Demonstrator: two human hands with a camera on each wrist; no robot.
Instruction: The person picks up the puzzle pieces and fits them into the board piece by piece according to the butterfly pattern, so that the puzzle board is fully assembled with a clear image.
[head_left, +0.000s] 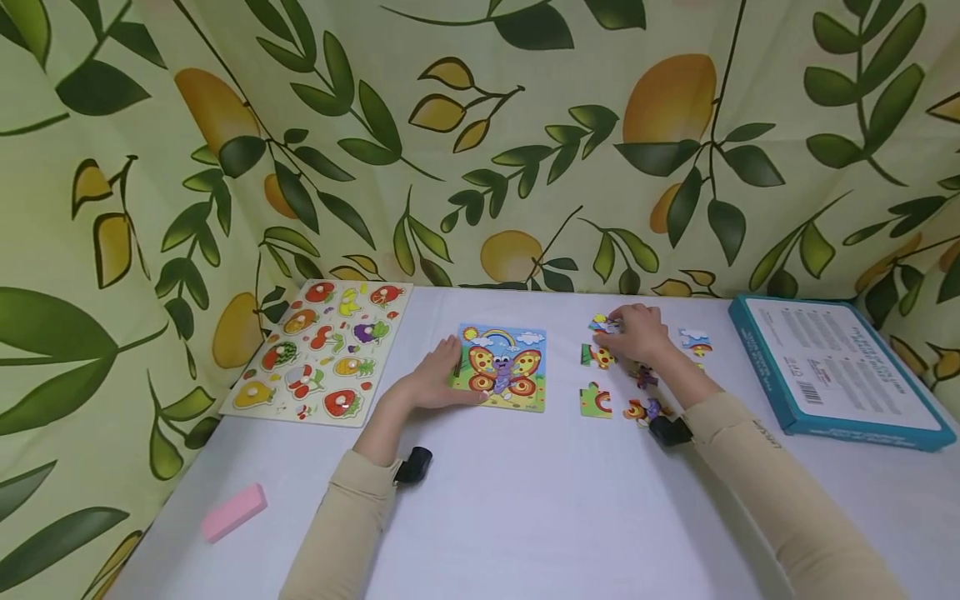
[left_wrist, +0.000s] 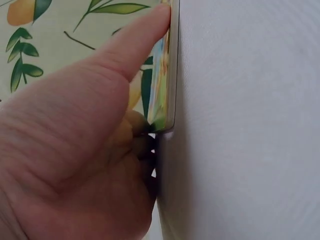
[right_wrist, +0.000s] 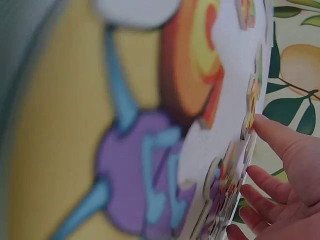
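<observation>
A square butterfly puzzle picture (head_left: 525, 390) with a sun and rainbow lies flat on the white table. My left hand (head_left: 435, 375) rests at its lower left corner, thumb stretched along the near edge and fingers by the left side. The left wrist view shows the thumb (left_wrist: 135, 45) lying straight against the board. To the right, my right hand (head_left: 641, 333) reaches over loose puzzle pieces, with thumb and fingers spread beside a blue-and-yellow piece (head_left: 600, 320). Just below lies a green-and-orange piece (head_left: 597, 357). A green piece with a red arc (head_left: 596, 402) lies nearer.
A fruit peg board (head_left: 318, 354) lies at the left, and a pink block (head_left: 234, 512) near the front left. A teal-edged box (head_left: 840, 367) stands at the right. More pieces lie under the right wrist, including a purple one (head_left: 648, 410) and a rainbow piece (head_left: 696, 342).
</observation>
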